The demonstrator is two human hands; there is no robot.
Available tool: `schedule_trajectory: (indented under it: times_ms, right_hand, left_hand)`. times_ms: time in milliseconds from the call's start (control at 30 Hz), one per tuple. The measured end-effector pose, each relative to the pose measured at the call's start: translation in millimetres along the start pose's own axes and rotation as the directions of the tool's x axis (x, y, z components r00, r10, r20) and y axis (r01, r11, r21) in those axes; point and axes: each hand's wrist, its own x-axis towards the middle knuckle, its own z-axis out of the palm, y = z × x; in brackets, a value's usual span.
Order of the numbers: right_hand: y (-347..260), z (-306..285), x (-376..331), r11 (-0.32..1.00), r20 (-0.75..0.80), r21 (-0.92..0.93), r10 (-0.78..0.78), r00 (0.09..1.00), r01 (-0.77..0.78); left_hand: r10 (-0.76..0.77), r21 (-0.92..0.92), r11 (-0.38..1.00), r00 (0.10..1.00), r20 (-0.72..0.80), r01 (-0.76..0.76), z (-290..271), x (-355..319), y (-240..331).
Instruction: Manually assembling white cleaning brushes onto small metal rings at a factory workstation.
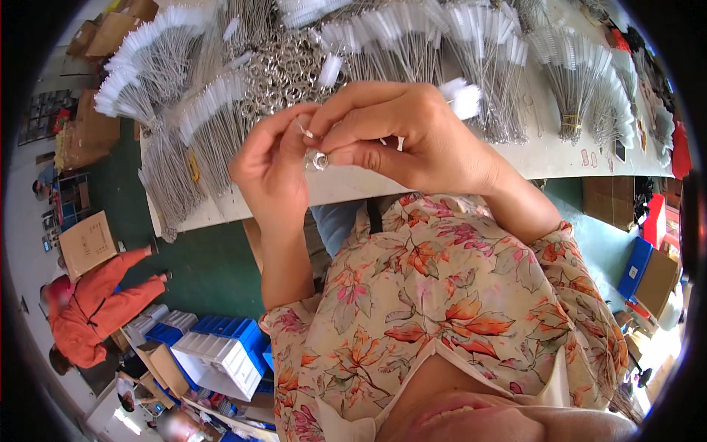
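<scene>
Above the near edge of the table, my two hands meet fingertip to fingertip. A small shiny metal ring (317, 160) shows between them, at the thumb and fingers of my right hand (420, 132), which are closed in a pinch. My left hand (276, 158) is also pinched closed; a thin bright piece (305, 131) shows at its fingertips, too small to name. Just beyond the hands lies a heap of metal rings (283, 70). Around it lie wire-stemmed brushes (213, 107) with white bristle heads.
More brush bundles (571, 81) cover the far and right parts of the white table (456, 166). Small red rubber bands (589, 158) lie near its right edge. At left, a person in orange (110, 295) is by a cardboard box (88, 245). Blue and white bins (221, 361) stand lower left.
</scene>
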Motion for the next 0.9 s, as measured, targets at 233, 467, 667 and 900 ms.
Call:
schedule_trajectory:
  times_ms: [233, 467, 667, 900]
  right_hand:
    - [7.3, 11.4, -3.2, 0.948, -0.166, -0.298, -0.163, 0.973, 0.109]
    - [8.2, 12.8, -1.5, 0.950, -0.126, -0.295, -0.146, 0.981, 0.103]
    - [16.5, 7.0, 3.9, 0.988, -0.060, -0.092, -0.129, 0.990, 0.123]
    - [4.2, -2.2, 15.2, 0.801, 0.060, 0.438, 0.428, 0.902, -0.409]
  left_hand:
    - [0.059, -0.331, 0.943, 0.990, 0.129, -0.013, -10.7, 0.0, -4.6]
    - [0.183, -0.146, 0.977, 0.964, 0.192, -0.157, -22.8, 4.2, -4.4]
    - [0.141, -0.062, 0.989, 0.974, 0.179, -0.132, -23.1, 4.8, 2.2]
    - [0.166, 0.117, 0.977, 0.980, 0.109, -0.179, -15.9, 6.2, 14.8]
